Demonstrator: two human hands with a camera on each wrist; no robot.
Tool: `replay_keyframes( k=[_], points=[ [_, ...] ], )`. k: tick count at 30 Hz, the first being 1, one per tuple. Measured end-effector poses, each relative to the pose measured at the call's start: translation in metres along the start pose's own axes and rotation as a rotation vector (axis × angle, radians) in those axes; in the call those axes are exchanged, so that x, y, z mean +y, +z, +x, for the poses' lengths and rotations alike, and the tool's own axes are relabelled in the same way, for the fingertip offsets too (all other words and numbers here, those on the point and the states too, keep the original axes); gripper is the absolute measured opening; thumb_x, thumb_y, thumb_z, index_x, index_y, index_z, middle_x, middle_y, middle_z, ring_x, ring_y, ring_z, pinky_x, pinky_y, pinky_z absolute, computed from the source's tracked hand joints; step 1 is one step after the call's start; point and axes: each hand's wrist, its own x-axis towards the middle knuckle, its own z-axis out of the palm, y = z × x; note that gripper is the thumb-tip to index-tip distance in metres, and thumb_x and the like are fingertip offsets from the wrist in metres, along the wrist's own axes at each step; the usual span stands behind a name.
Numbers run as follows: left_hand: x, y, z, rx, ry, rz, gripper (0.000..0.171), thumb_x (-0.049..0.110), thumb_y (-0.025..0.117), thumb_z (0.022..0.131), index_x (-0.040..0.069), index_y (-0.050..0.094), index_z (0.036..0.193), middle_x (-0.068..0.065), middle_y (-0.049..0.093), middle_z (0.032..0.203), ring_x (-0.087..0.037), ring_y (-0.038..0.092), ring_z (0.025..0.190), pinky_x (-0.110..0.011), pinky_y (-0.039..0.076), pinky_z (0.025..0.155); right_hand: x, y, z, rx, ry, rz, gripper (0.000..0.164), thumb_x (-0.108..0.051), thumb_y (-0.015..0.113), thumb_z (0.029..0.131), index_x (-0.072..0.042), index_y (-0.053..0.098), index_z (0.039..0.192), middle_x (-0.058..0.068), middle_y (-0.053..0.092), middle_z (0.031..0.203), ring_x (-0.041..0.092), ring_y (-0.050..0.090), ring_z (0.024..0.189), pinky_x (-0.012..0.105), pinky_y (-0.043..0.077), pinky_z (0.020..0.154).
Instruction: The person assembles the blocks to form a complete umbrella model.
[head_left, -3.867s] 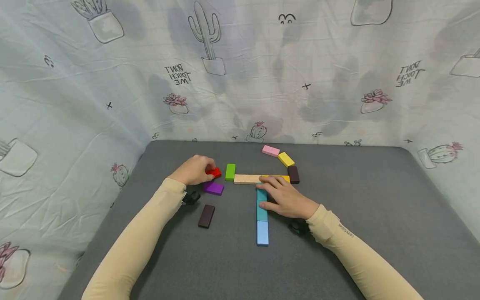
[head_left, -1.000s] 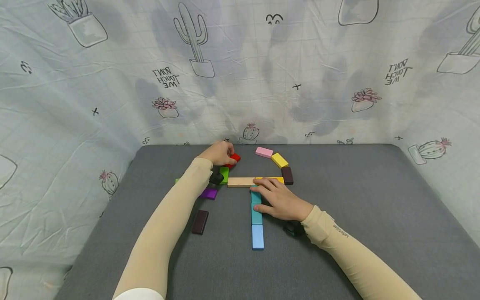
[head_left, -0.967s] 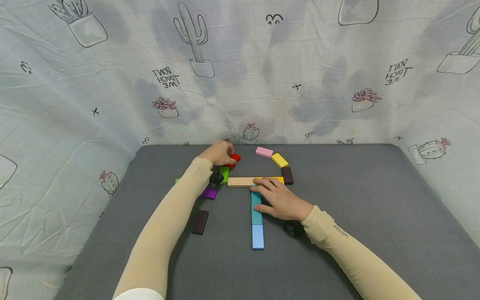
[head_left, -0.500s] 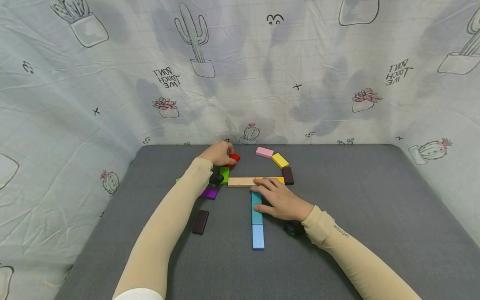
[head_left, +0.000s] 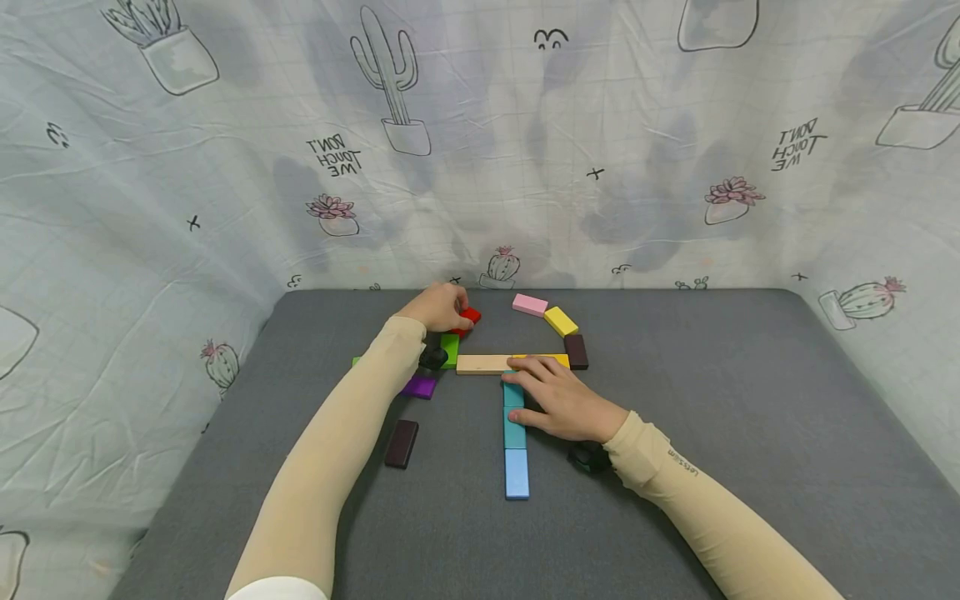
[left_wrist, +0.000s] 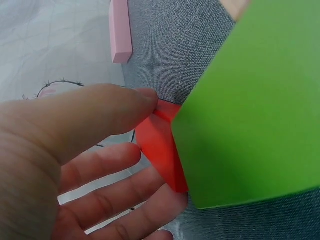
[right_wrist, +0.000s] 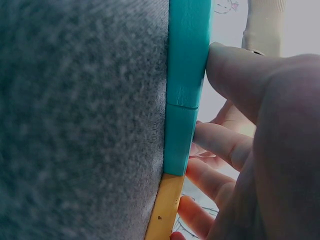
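My left hand (head_left: pixel 437 307) pinches a red block (head_left: pixel 471 315) at the far end of a green block (head_left: pixel 449 352). In the left wrist view the thumb lies on one side of the red block (left_wrist: pixel 161 150) and fingers on the other, its edge against the green block (left_wrist: pixel 250 115). My right hand (head_left: pixel 566 400) rests over two teal blocks (head_left: pixel 514 430), fingers relaxed, fingertips reaching the orange-yellow block (head_left: pixel 557 358). A plain wooden block (head_left: pixel 482 364) continues that row leftward. A light blue block (head_left: pixel 517 473) extends the teal column toward me.
A pink block (head_left: pixel 530 305), a yellow block (head_left: pixel 561 321) and a dark brown block (head_left: pixel 577 352) curve round the right side. Under the left arm lies a purple block (head_left: pixel 420 387), partly hidden. Another dark block (head_left: pixel 401 443) lies nearer. Patterned cloth (head_left: pixel 480 167) hangs behind the grey table (head_left: pixel 675 500).
Since the oldest frame, my left hand has carried the red block rightward and away from me, from near the purple block to the green one. Over the last second both hands stay still.
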Motion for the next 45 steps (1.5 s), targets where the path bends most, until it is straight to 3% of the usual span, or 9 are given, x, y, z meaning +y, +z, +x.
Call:
replay_keyframes(
  k=[15,30,45],
  points=[
    [-0.002,-0.002,-0.013,-0.045,-0.008,-0.001,0.046,0.031,0.079,0.092,0.007,0.065,0.129,-0.013,0.068,0.114,-0.026,0.063,0.099,-0.042,0.055,0.089,-0.001,0.000,-0.001,0.014,-0.014,-0.019,0.056,-0.036,0.070,0.100,-0.005,0.057,0.146,0.017,0.048,0.155,0.037,0.045,0.138,0.056,0.041,0.112],
    [0.001,-0.002,-0.012,-0.049,-0.043,0.004,0.046,0.027,0.081,0.090,0.008,0.064,0.129,-0.012,0.065,0.118,-0.028,0.058,0.107,-0.043,0.054,0.089,-0.001,-0.001,-0.002,0.001,-0.002,-0.009,0.055,-0.036,0.068,0.101,-0.006,0.056,0.146,0.016,0.047,0.156,0.037,0.044,0.139,0.058,0.041,0.112],
    [0.000,-0.001,-0.011,-0.047,-0.030,0.004,0.047,0.027,0.081,0.090,0.009,0.063,0.129,-0.011,0.067,0.113,-0.026,0.063,0.097,-0.043,0.055,0.087,0.000,0.001,-0.001,0.019,-0.019,-0.016,0.055,-0.036,0.070,0.101,-0.005,0.057,0.145,0.018,0.047,0.155,0.038,0.045,0.138,0.057,0.042,0.112]
  ],
)
